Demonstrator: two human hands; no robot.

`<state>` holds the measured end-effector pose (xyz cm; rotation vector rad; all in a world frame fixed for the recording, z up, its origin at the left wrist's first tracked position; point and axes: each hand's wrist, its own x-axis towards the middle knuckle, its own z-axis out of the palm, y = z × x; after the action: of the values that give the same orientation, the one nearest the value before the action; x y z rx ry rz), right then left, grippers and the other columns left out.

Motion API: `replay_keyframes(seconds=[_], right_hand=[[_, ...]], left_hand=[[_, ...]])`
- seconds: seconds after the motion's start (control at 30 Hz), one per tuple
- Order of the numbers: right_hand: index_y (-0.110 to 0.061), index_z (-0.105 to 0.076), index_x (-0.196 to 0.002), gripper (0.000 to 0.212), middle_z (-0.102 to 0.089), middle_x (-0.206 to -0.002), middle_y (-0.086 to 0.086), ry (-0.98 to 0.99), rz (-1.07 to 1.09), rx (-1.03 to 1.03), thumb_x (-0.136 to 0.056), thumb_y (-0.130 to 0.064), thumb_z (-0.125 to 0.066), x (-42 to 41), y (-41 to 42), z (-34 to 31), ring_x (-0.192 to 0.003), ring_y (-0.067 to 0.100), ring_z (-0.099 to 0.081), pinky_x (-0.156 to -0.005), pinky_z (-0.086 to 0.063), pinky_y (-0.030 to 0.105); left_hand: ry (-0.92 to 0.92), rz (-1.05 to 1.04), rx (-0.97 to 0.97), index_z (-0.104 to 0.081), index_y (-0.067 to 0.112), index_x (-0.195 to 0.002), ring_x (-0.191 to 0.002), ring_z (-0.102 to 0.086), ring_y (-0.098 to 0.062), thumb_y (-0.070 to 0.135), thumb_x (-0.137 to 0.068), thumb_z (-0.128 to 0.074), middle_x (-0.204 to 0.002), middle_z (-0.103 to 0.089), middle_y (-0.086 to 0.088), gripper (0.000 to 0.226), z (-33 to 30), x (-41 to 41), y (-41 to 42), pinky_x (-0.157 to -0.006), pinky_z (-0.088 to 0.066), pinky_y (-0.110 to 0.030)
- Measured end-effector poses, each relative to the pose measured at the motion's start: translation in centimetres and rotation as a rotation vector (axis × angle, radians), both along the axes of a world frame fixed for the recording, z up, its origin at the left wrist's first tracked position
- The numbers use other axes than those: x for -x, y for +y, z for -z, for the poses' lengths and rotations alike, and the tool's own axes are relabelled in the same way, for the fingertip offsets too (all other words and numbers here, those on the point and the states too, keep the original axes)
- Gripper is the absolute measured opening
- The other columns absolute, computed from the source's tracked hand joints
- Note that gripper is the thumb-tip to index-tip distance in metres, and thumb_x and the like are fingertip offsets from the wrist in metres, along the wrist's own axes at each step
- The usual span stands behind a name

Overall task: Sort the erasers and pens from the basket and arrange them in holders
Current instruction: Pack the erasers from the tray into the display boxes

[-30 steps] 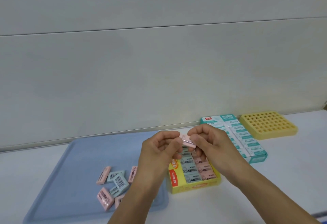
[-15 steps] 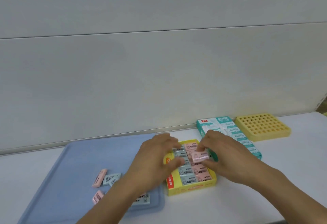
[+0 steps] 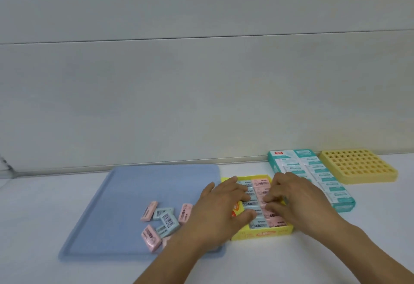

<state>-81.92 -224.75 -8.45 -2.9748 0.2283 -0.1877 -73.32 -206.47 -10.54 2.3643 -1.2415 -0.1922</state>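
A second ago both hands held a pink eraser up above the yellow box; now they have come down onto it and the eraser lies among the rows, under the right fingertips as far as can be told. Furthest left, the blue tray [image 3: 125,194] lies flat on the white table [image 3: 44,205] and carries the loose erasers [image 3: 167,219] yet to be sorted, pink and pale blue, heaped near its near-right part, some overlapping; no pens show anywhere in view. Next comes the left hand [image 3: 220,210], fingers spread and fairly straight, laid over the left edge of the yellow box [image 3: 262,235] and onto the blue column, thumb at the near side, probably to steady the box and keep the row from shifting. The box holds two columns of erasers, blue on the left and pink on the right, packed close. The right hand [image 3: 298,200] rests over the pink column with fingers bent, the tips pressing down on the pink eraser [image 3: 265,203] at mid-column, seemingly seating it flush; whether it pinches or merely presses cannot be told. Just beyond, the teal box [image 3: 313,171] of wrapped erasers lies lengthwise, and at far right, near the wall, the yellow grid holder [image 3: 358,165] sits with its holes unfilled, presumably awaiting pens.
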Motion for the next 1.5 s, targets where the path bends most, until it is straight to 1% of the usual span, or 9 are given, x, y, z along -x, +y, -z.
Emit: replay_keyframes(seconds=[0.2,0.37,0.47,0.6,0.8,1.0,1.17,1.3,1.5], right_hand=[[-0.036,-0.072,-0.101,0.018,-0.053,-0.091,-0.017,-0.174,-0.092,-0.171,-0.090,-0.044,-0.060,-1.1,2.0,-1.4,-0.091,0.008,-0.051,-0.078,-0.044,0.033],[-0.031,-0.069,-0.112,0.022,-0.060,-0.106,-0.009,0.001,-0.466,-0.167,-0.094,-0.030,-0.057,-6.2,9.2,-1.6,-0.104,0.014,-0.050,-0.086,-0.043,0.033],[-0.019,-0.067,-0.105,0.027,-0.062,-0.105,0.000,0.168,-0.393,0.014,-0.091,-0.041,-0.059,-9.1,11.7,-1.6,-0.105,0.021,-0.052,-0.080,-0.046,0.034],[-0.017,-0.046,-0.067,0.038,-0.052,-0.068,-0.003,0.315,-0.363,-0.031,-0.077,-0.041,-0.072,-10.2,13.1,-1.8,-0.081,0.025,-0.056,-0.055,-0.036,0.030],[-0.018,-0.052,-0.084,0.034,-0.061,-0.088,0.000,0.353,-0.276,-0.080,-0.079,-0.048,-0.068,-9.3,13.1,-1.7,-0.087,0.022,-0.058,-0.064,-0.043,0.033],[-0.020,-0.051,-0.093,0.040,-0.057,-0.091,-0.004,0.391,-0.277,-0.167,-0.072,-0.040,-0.078,-9.2,13.6,-1.7,-0.087,0.018,-0.056,-0.061,-0.041,0.030],[-0.024,-0.056,-0.092,0.018,-0.058,-0.088,-0.011,0.171,-0.270,-0.552,-0.081,-0.019,-0.069,-9.2,12.7,-0.8,-0.085,0.012,-0.056,-0.076,-0.050,0.033],[-0.023,-0.067,-0.088,0.022,-0.063,-0.080,-0.003,-0.008,-0.296,-0.947,-0.083,-0.001,-0.068,-8.5,10.6,-2.1,-0.073,0.008,-0.056,-0.074,-0.052,0.029],[-0.025,-0.067,-0.091,0.021,-0.065,-0.074,-0.007,-0.168,-0.263,-0.990,-0.078,-0.012,-0.078,-5.9,7.0,-4.2,-0.069,0.006,-0.058,-0.064,-0.048,0.017]], left_hand=[[-0.023,-0.404,0.346,-0.058,0.031,-0.126,-0.126,-0.039,-0.006,0.036,-0.096,-0.054,-0.131,-0.048,0.014,0.030,-0.3,-1.9,6.6,-0.107,-0.032,-0.030],[0.028,-0.751,-0.081,-0.059,0.028,-0.112,-0.105,-0.053,-0.014,0.048,-0.091,-0.056,-0.111,-0.051,0.006,0.029,0.0,-5.0,12.9,-0.087,-0.046,-0.032],[0.105,-0.708,-0.032,-0.060,0.030,-0.087,-0.092,-0.057,-0.009,0.043,-0.087,-0.065,-0.097,-0.054,0.008,0.014,0.0,-5.2,13.1,-0.078,-0.044,-0.025],[0.164,-0.661,0.083,-0.061,0.026,-0.074,-0.070,-0.059,-0.007,0.029,-0.085,-0.070,-0.078,-0.063,0.007,0.015,-0.2,-5.2,13.0,-0.067,-0.047,-0.025],[0.120,-0.651,0.021,-0.060,0.032,-0.095,-0.080,-0.051,0.001,0.042,-0.090,-0.062,-0.096,-0.054,0.011,0.012,-0.1,-4.7,14.6,-0.063,-0.034,-0.009],[0.254,-0.611,-0.074,-0.049,0.029,-0.085,-0.077,-0.054,-0.005,0.039,-0.081,-0.073,-0.090,-0.056,0.007,0.027,-0.4,-5.0,14.6,-0.061,-0.036,-0.020],[0.389,-0.706,0.250,-0.053,0.023,-0.091,-0.081,-0.064,-0.022,0.017,-0.088,-0.066,-0.088,-0.063,-0.003,0.015,-0.9,-4.9,13.9,-0.077,-0.054,-0.039],[0.944,-0.670,0.751,-0.059,0.007,-0.091,-0.053,-0.052,-0.016,0.004,-0.093,-0.048,-0.069,-0.054,-0.005,0.011,-3.2,-4.0,11.4,-0.047,-0.043,-0.027],[0.775,-0.395,0.566,-0.066,0.010,-0.071,-0.044,-0.022,-0.010,0.041,-0.090,-0.062,-0.049,-0.034,0.006,0.036,-5.2,-1.7,6.5,-0.043,-0.022,-0.020]])
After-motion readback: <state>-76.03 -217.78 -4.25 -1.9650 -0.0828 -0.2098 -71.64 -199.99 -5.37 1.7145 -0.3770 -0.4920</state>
